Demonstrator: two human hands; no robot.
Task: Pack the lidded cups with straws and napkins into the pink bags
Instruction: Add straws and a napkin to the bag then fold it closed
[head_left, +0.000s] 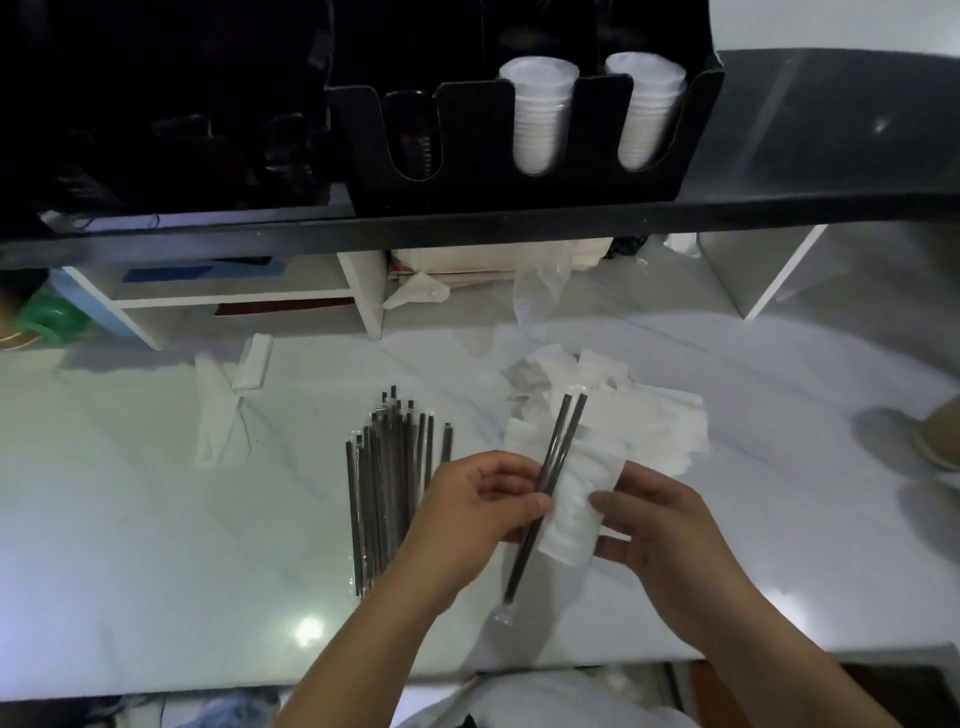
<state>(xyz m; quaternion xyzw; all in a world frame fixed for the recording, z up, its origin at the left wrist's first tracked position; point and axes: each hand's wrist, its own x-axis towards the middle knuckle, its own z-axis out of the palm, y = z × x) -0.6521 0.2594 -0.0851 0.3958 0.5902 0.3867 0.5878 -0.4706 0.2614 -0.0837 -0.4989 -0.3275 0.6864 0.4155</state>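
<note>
My left hand (478, 512) pinches two dark wrapped straws (553, 467) that point up and to the right. My right hand (654, 525) holds a folded white napkin (576, 512) right beside the straws, touching them. A row of several more wrapped dark straws (387, 483) lies on the white counter to the left of my hands. A loose pile of white napkins (639, 415) lies behind my hands. No lidded cup and no pink bag is in view.
A black shelf edge (467, 223) crosses above the counter. On it stands a black cup holder (524, 130) with two stacks of white cups (537, 114). Under the shelf are white dividers and paper goods (467, 270). A crumpled wrapper (228, 400) lies at left.
</note>
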